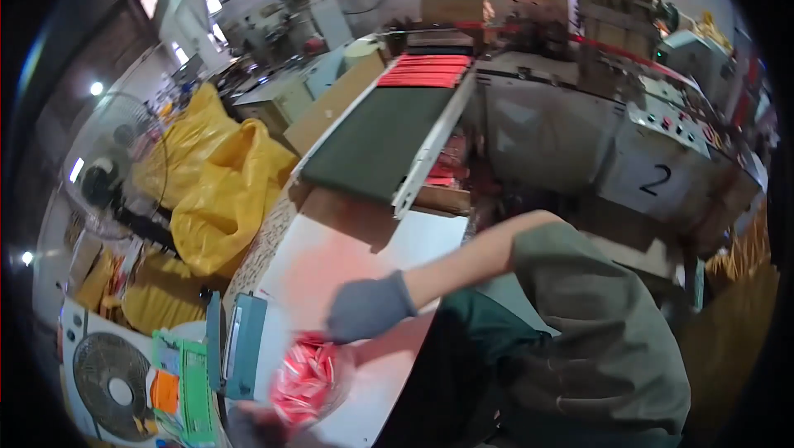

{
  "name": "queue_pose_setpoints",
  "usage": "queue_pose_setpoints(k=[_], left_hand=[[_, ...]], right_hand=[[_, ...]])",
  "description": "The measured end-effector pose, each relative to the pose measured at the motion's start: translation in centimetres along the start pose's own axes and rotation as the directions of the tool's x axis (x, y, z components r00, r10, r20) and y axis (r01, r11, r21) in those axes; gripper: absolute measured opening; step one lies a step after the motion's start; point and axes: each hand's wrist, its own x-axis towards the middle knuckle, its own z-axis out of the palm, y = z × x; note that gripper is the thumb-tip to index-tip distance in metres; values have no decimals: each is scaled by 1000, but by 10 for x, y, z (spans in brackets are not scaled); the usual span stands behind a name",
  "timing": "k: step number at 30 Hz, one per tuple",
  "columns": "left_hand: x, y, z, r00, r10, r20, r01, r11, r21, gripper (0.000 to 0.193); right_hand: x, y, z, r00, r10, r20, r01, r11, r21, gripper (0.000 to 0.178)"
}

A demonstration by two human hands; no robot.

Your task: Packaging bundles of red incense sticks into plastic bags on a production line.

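Observation:
A clear plastic bag of red-and-white packets (pixel 306 378) lies on the white tabletop (pixel 422 237), between my two hands. My right hand (pixel 368 307), in a grey glove, is closed at the bag's upper end; its fingertips are hidden from view. At the bag's lower left is my left hand (pixel 258 423), in a dark glove and smeared by motion, so its fingers cannot be made out. Just left of the bag stands a teal, long-bodied device (pixel 246 336) that looks like a bag sealer.
A dark green conveyor belt (pixel 376 138) slopes down toward the tabletop, with red packets (pixel 423 70) in rows at its far end. Yellow sacks (pixel 227 192) stand left, beside a fan (pixel 103 179). A green basket (pixel 197 386) is at lower left. Machine cabinets (pixel 550 130) line the right.

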Motion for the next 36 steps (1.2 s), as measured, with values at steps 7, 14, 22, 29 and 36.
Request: queue_pose_setpoints(k=[7,14,22,29,36], left_hand=[[-9,82,68,510,860,27,-609,339,717,18],[-32,89,115,427,860,279,-221,-200,955,13],[84,-29,75,863,278,-421,-369,917,-151,45],[172,-90,5,842,81,-533,-324,866,-380,40],[177,-125,-72,733,16,-680,-421,796,-436,42]], right_hand=[[51,9,-101,971,89,-221,-40,976,215,28],[87,-31,-43,932,-187,-309,235,964,127,31],[183,78,41,947,127,-294,34,873,486,24],[241,198,177,760,539,-363,-408,831,380,73],[305,165,162,883,456,-107,-326,762,560,36]])
